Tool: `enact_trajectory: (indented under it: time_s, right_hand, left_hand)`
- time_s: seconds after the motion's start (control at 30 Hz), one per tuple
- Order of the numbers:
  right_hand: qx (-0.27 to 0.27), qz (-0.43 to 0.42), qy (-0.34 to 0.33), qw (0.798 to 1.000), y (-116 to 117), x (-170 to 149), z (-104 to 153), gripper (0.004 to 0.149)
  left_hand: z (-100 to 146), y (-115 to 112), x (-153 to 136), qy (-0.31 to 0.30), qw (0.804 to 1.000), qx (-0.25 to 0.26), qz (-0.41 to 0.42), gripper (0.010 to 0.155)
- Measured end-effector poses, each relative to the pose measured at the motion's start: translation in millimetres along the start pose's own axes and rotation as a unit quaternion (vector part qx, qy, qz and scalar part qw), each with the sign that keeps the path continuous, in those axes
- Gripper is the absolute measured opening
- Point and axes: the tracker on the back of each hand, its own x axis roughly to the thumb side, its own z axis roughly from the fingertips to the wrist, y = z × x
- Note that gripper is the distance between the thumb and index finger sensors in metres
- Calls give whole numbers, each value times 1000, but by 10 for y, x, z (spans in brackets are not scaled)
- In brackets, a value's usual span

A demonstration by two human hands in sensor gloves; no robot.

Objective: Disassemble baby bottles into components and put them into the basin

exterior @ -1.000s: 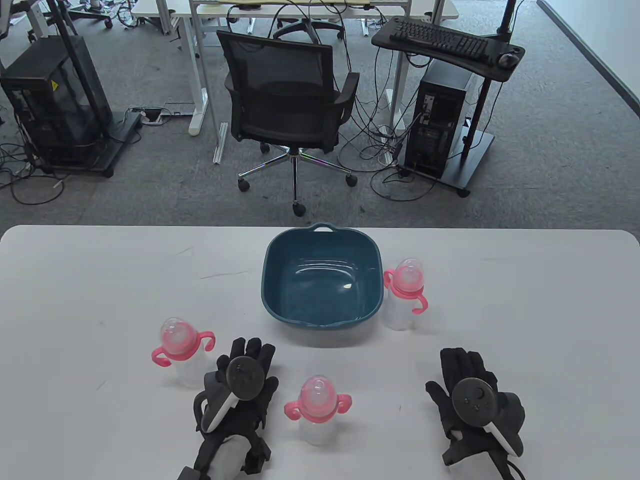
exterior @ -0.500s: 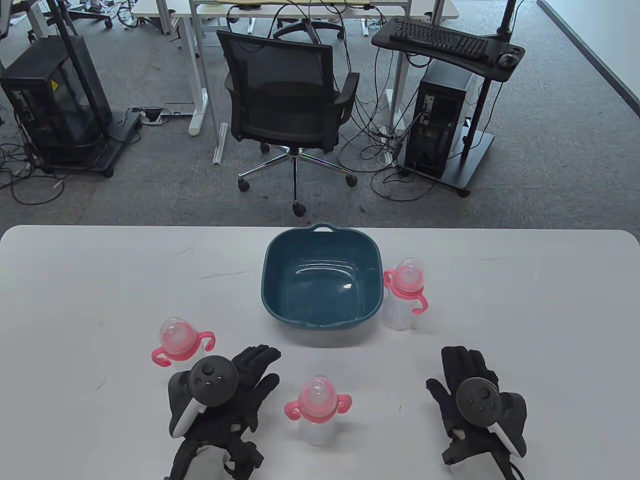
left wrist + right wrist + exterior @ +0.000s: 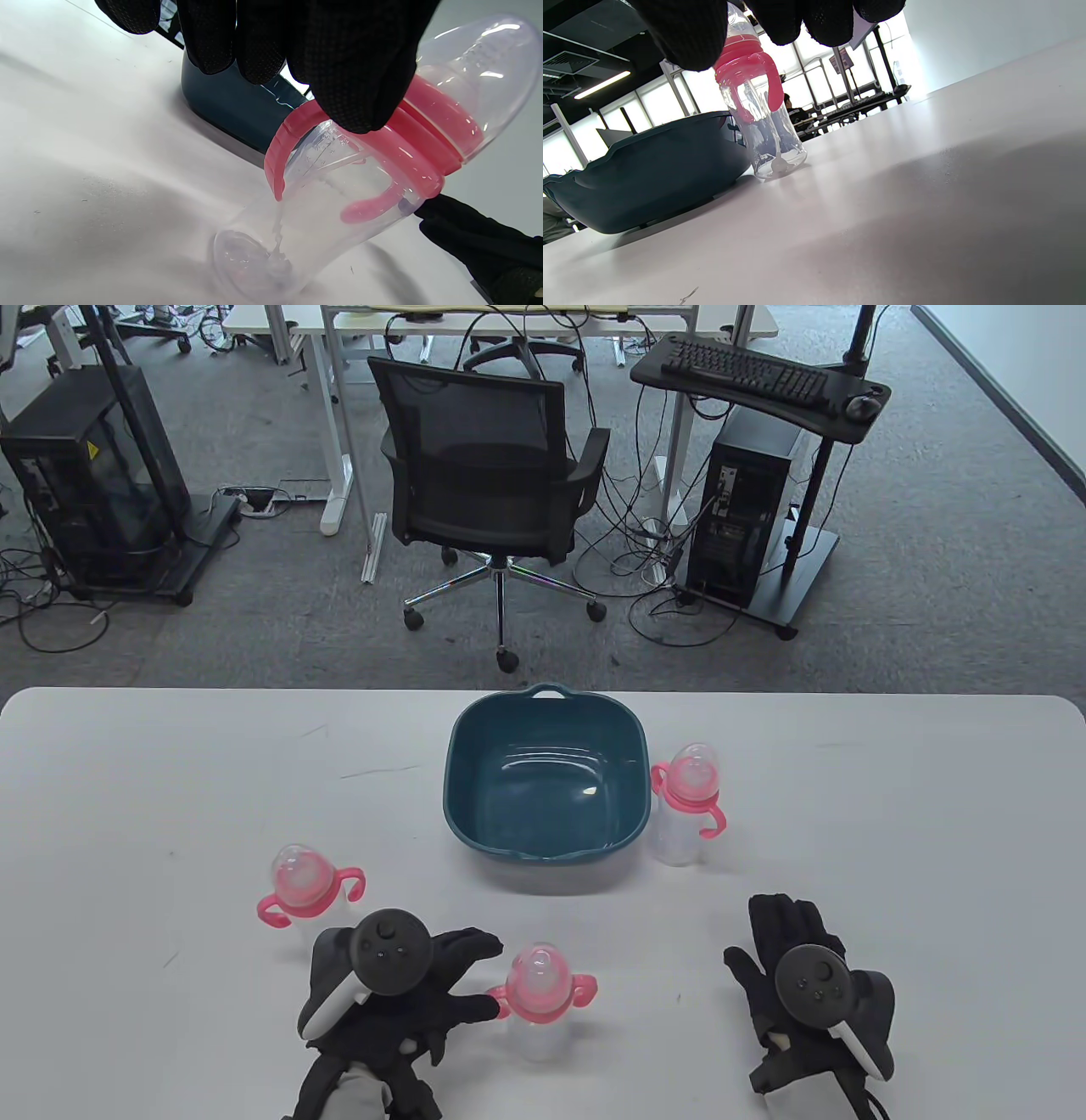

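Left hand (image 3: 399, 993) reaches for the near bottle (image 3: 537, 1001), which stands upright on the tabletop (image 3: 170, 780) directly at its fingertips; fingers extended, spread either side of the pink handle ring (image 3: 360, 169), not yet clenched. Contact appears light, though the wrist view is too close to confirm a grip.

Right hand (image 3: 806, 976) lies flat and released on the tabletop, holding nothing; a second bottle (image 3: 687, 806) and the basin (image 3: 543, 848) stand ahead of it.

Assessment: the bottle looks empty, thin clear plastic, so light, smooth and easily tipped. Best held round the body below the ring, leaving ring and cap free to be unscrewed.
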Motion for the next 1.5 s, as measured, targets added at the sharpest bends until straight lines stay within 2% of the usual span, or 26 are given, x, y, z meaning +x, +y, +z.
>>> enact_trajectory:
  time_s: [0.2, 0.33, 0.7, 0.9, 1.0, 1.2, 1.33, 1.5]
  right_hand:
    - [1, 1, -1, 1000, -3, 1, -2, 68]
    - [2, 1, -1, 1000, -2, 2, -3, 67]
    - [6, -10, -9, 1000, -13, 28, 1, 68]
    - [19, -61, -54, 996, -53, 191, 21, 77]
    - [52, -116, -90, 988, -67, 298, 27, 80]
    - [115, -221, -139, 958, -61, 455, -17, 93]
    - [153, -247, -149, 945, -44, 530, -116, 103]
    - [169, -286, -143, 933, -3, 529, -245, 110]
  left_hand:
    - [-50, -96, 52, 4, 1000, -15, -25, 56]
    - [-70, -115, 50, 9, 999, 14, -37, 48]
    - [-158, -188, 3, -18, 993, 111, -34, 44]
    - [-190, -124, 65, -33, 988, 148, 2, 44]
    - [-229, -90, 160, -46, 985, 165, 14, 44]
    - [-413, -29, 376, -68, 985, 150, 58, 44]
    - [-578, -6, 541, -86, 981, 136, 107, 44]
    - [-763, -22, 681, -102, 977, 121, 143, 44]
